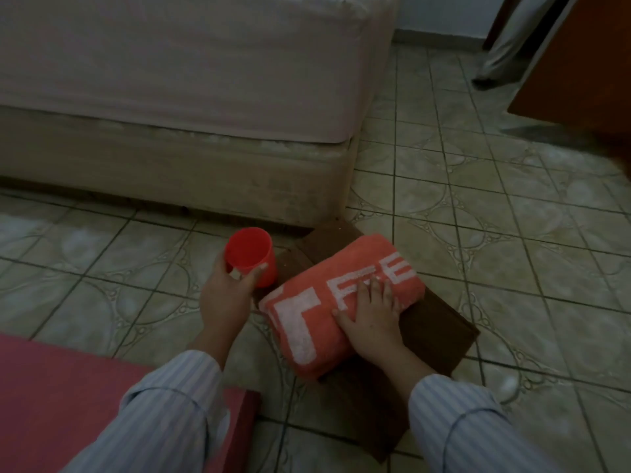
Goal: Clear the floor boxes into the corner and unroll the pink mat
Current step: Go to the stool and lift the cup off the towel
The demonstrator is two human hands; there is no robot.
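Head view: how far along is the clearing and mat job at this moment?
Looks done: the pink foam mat lies flat at lower left, though only part shows. In hand: the left hand grips a red plastic cup; the right hand presses a folded coral towel lying on flat brown cardboard. Left: that cardboard is still by the bed.

Counted on the tiled floor by the bed

1 red cup (251,256), 1 folded coral towel (338,302), 1 pink mat (68,397), 1 bed (177,107), 2 hands: left hand (227,295), right hand (370,322), and 2 striped sleeves (164,414).
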